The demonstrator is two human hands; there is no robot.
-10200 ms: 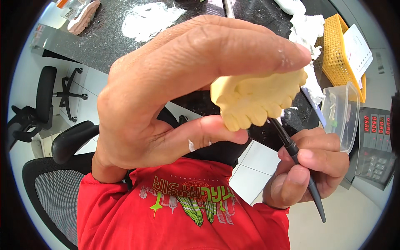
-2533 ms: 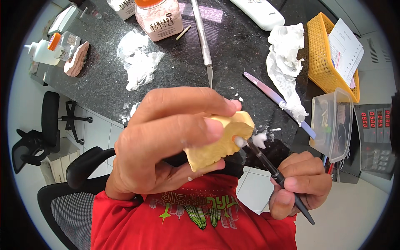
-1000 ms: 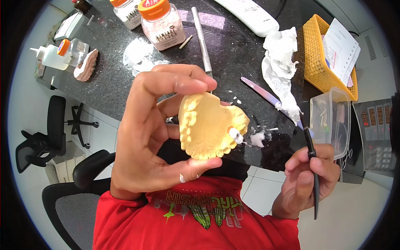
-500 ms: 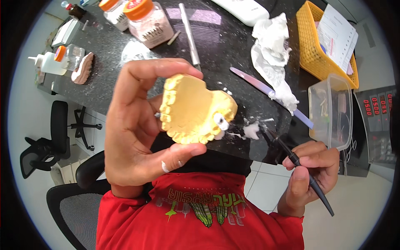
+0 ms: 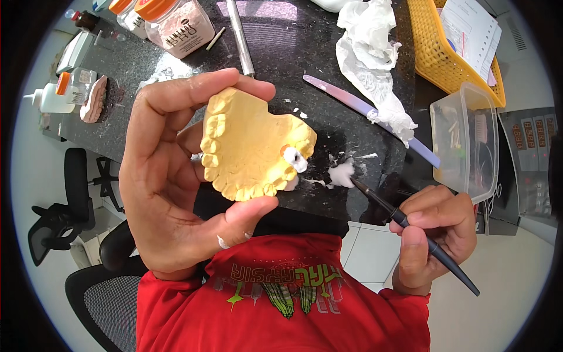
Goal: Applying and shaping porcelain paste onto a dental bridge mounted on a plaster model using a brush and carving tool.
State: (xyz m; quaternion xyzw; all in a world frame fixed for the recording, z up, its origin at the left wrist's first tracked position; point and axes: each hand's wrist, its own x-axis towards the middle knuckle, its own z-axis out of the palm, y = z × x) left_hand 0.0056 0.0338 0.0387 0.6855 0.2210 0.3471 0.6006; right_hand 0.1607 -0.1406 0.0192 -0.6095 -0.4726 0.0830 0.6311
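The table (image 5: 314, 61) is dark, speckled and glossy, with purple light reflected at its far side and white crumbs and smears over its near part. Below its edge shows a floor (image 5: 366, 255) of pale tiles. A black mesh chair (image 5: 114, 305) is at lower left, a second chair (image 5: 56, 211) beyond it. At the right rim is a grey panel (image 5: 531, 141) with lit digits.

Toward the back stand two jars (image 5: 176, 29) with orange lids, a short rod (image 5: 216, 39) beside them. A silver knife (image 5: 237, 38) lies near, its front end hidden behind the left hand (image 5: 167, 146). A pink model (image 5: 94, 100) and a bottle (image 5: 53, 98) are at far left. Crumpled tissue (image 5: 369, 47) lies across a purple stick (image 5: 343, 97). Right of these are a yellow basket (image 5: 431, 50) with papers (image 5: 469, 38) and a clear box (image 5: 481, 164).

The left hand, curved wide, grips a yellow cast (image 5: 243, 132) between thumb and fingers, above the table's near part and blocking some of it. A white tooth (image 5: 296, 158) sits on the cast's right side. The right hand (image 5: 437, 229) is pinched around a black brush (image 5: 440, 255); its tip is at the white paste (image 5: 341, 174), whether touching I cannot tell.
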